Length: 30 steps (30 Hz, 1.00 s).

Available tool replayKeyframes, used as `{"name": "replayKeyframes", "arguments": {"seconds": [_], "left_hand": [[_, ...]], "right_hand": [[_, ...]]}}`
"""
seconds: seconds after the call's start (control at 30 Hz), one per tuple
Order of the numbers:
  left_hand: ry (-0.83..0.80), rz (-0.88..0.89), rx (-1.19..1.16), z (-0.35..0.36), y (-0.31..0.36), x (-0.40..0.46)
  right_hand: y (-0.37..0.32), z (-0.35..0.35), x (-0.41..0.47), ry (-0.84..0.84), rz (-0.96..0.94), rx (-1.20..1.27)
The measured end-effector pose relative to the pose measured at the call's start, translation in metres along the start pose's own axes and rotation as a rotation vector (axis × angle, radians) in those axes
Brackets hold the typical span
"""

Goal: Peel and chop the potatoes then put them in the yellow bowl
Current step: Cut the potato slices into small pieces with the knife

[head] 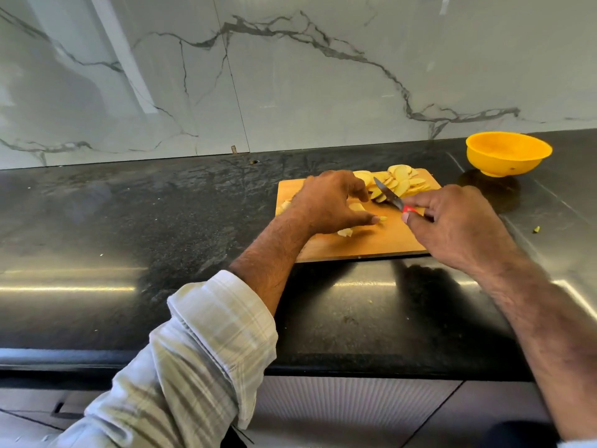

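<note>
Left hand (pixel 332 202): hovering open, fingers curled over potato pieces (pixel 357 207) on the cutting board (pixel 371 240).
Right hand (pixel 452 221): gripping the red-handled knife (pixel 389 194).
Technique: keeping fingertips behind the blade.
Yellow bowl (pixel 507 153): standing empty.

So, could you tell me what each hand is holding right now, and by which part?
The right hand holds the knife by its red handle, blade pointing toward the potato slices. The left hand hovers open over the cutting board, gripping nothing visible.

no readable text, no labels, no brands, no numbers, no signs on anything in view
</note>
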State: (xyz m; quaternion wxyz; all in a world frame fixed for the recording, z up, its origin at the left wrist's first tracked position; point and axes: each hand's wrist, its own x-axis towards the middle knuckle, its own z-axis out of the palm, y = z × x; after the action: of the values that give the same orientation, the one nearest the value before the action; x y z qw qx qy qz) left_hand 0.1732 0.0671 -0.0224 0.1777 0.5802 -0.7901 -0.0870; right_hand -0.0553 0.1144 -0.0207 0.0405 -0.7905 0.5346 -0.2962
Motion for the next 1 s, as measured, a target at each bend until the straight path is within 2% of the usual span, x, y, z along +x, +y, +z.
{"name": "replayKeyframes", "arguments": {"seconds": [0.17, 0.5, 0.63, 0.77, 1.0], "left_hand": [[0.044, 0.054, 0.21, 0.012, 0.019, 0.004], [0.138, -0.042, 0.185, 0.005, 0.008, 0.009], [0.009, 0.077, 0.137, 0.005, 0.012, 0.006], [-0.124, 0.148, 0.219, 0.007, 0.021, 0.009], [-0.094, 0.062, 0.252, 0.001, 0.015, 0.01]], "right_hand": [[0.012, 0.011, -0.003, 0.127, 0.036, 0.021], [0.013, 0.015, -0.005, 0.147, 0.008, 0.036], [0.013, 0.013, -0.006, 0.167, 0.018, 0.042], [0.015, 0.012, -0.008, 0.176, 0.03, 0.04], [0.014, 0.014, -0.006, 0.161, 0.028, 0.023]]}}
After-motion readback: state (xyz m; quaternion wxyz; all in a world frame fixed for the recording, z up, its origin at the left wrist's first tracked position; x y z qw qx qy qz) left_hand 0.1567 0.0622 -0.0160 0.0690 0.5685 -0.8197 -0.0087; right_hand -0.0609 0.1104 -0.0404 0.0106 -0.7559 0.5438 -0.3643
